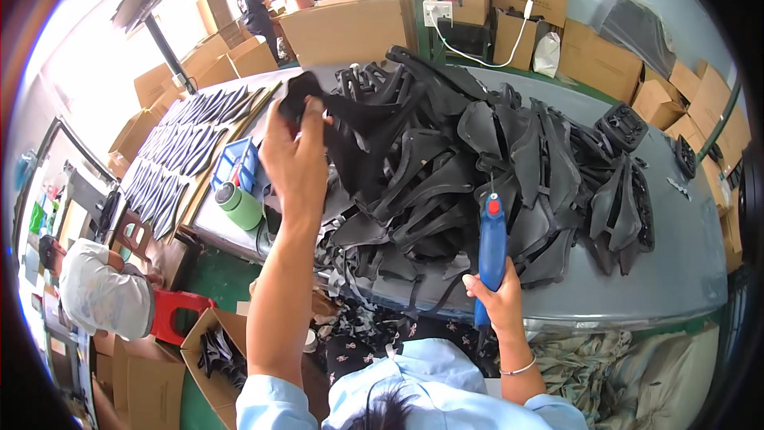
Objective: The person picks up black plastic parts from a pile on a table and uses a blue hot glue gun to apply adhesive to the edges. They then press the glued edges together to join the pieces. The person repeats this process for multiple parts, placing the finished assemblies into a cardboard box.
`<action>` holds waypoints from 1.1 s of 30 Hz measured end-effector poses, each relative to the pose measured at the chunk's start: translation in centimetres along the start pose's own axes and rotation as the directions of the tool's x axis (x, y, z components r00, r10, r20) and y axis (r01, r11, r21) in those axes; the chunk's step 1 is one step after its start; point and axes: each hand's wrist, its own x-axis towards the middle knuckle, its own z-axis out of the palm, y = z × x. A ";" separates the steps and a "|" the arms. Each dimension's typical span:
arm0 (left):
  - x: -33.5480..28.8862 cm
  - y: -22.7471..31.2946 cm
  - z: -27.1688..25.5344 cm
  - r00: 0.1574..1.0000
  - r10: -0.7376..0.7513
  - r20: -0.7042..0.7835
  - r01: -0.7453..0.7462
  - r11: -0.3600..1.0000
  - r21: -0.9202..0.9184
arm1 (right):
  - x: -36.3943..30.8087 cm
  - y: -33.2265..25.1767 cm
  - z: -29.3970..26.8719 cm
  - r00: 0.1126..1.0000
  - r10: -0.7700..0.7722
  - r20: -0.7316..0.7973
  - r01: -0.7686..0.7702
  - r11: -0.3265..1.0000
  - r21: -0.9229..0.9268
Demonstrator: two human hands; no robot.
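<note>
My left hand [296, 158] is raised over the grey table [676, 271] and grips a floppy black fabric piece [338, 115] that hangs from its fingers. My right hand [500, 300] holds a blue pen-shaped hand tool [491, 247] upright by its lower body, its red-and-white tip pointing at the heap. A big pile of black shaped parts [477, 167] covers the middle of the table in front of both hands.
Rolls of green tape [241, 205] and a blue crate [239, 163] sit at the table's left end, beside rows of dark flat pieces [179, 151]. Cardboard boxes [350, 28] ring the table. A seated person in white [103, 291] is at left; other people stand far back.
</note>
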 end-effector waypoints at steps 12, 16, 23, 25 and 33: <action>-7.8 0.8 -2.5 0.964 0.212 0.162 -0.237 0.959 0.157 | 1.4 -5.2 8.2 0.975 -0.204 -0.093 0.169 0.940 -0.295; -10.2 2.0 -1.7 0.872 0.403 0.276 -0.423 0.906 0.013 | 3.0 -6.2 9.1 0.916 -0.310 -0.255 0.217 0.917 -0.336; -12.4 1.5 -1.0 0.760 0.501 0.414 -0.546 0.838 -0.013 | 4.9 -3.3 6.7 0.913 -0.265 -0.310 0.167 0.936 -0.310; -12.4 1.4 -1.0 0.757 0.508 0.411 -0.553 0.833 -0.009 | 4.8 -4.3 6.9 0.940 -0.143 -0.310 0.081 0.976 -0.202; -14.2 0.9 -0.5 0.686 0.546 0.480 -0.632 0.775 0.022 | 5.0 -3.3 6.4 0.939 -0.198 -0.282 0.096 0.937 -0.335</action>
